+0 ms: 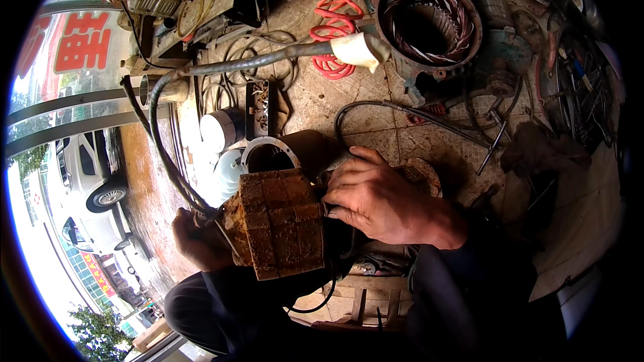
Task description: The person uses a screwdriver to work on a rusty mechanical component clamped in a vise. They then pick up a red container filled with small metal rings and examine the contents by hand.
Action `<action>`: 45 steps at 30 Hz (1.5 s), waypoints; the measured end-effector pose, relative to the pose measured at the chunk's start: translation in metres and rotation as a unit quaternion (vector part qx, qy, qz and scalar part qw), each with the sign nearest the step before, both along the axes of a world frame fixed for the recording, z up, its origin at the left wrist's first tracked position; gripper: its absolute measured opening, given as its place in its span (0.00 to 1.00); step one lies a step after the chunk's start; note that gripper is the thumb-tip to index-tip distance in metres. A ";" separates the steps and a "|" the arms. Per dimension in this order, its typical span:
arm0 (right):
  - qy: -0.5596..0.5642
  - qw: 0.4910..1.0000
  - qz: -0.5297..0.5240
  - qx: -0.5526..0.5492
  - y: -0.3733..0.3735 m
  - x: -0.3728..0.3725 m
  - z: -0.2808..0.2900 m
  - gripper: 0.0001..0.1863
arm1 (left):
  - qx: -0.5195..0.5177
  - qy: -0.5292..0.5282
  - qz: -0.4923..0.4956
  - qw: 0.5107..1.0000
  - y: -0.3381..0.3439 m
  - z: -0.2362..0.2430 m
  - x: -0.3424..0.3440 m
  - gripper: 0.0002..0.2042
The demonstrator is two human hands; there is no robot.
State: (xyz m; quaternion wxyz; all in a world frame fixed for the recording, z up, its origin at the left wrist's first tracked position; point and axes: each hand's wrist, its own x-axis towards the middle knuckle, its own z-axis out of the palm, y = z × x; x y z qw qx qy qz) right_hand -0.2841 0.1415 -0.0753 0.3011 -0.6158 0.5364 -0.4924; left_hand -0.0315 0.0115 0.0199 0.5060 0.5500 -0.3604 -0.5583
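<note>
A heavily rusted, ribbed metal housing [278, 224] is in front of me at the lower middle, with a thick black cable [161, 147] rising from its left side. My left hand [201, 245] is closed at that left end, where the cable meets the housing, its fingers partly shadowed. My right hand [386, 204] grips the housing's right end with bent fingers. Just behind the housing stands an open metal cylinder [305, 147] with a light flanged rim. A round rusty piece [422, 177] lies partly behind my right hand.
A large stator with windings [429, 23], red coiled hose [335, 13], parts tray [259, 110] and white bucket [218, 131] sit ahead. Tools and scrap [577, 87] crowd the right, a dark cloth [540, 147] among them. Glazed doorway at left, white car [87, 174] outside.
</note>
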 end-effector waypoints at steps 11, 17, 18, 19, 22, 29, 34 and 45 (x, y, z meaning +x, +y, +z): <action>0.094 0.992 -0.041 -0.070 0.001 -0.005 0.020 0.05 | -0.001 -0.010 0.016 1.000 -0.001 -0.004 0.005 0.11; 0.111 0.991 -0.075 -0.022 0.011 0.007 0.015 0.06 | 0.008 0.020 0.004 1.000 0.001 0.000 0.001 0.11; 0.101 0.992 -0.070 -0.010 0.011 0.007 0.014 0.06 | 0.004 0.023 -0.006 1.000 0.000 -0.001 0.004 0.11; 0.090 0.994 -0.065 0.003 0.011 0.007 0.013 0.07 | 0.000 0.026 -0.016 1.000 -0.001 -0.001 0.006 0.12; 0.047 0.998 -0.045 0.027 0.010 0.002 0.015 0.09 | 0.002 0.019 -0.008 1.000 -0.002 -0.001 0.002 0.12; -0.055 0.998 0.002 0.007 -0.004 -0.010 0.026 0.09 | 0.005 0.019 -0.009 1.000 -0.001 -0.004 0.010 0.12; -0.012 0.999 -0.026 -0.035 -0.004 -0.010 0.024 0.07 | -0.001 0.004 0.019 1.000 -0.002 -0.005 0.009 0.13; 0.062 0.997 -0.007 0.050 0.002 -0.007 0.023 0.09 | 0.006 0.005 0.010 1.000 -0.001 -0.003 0.011 0.15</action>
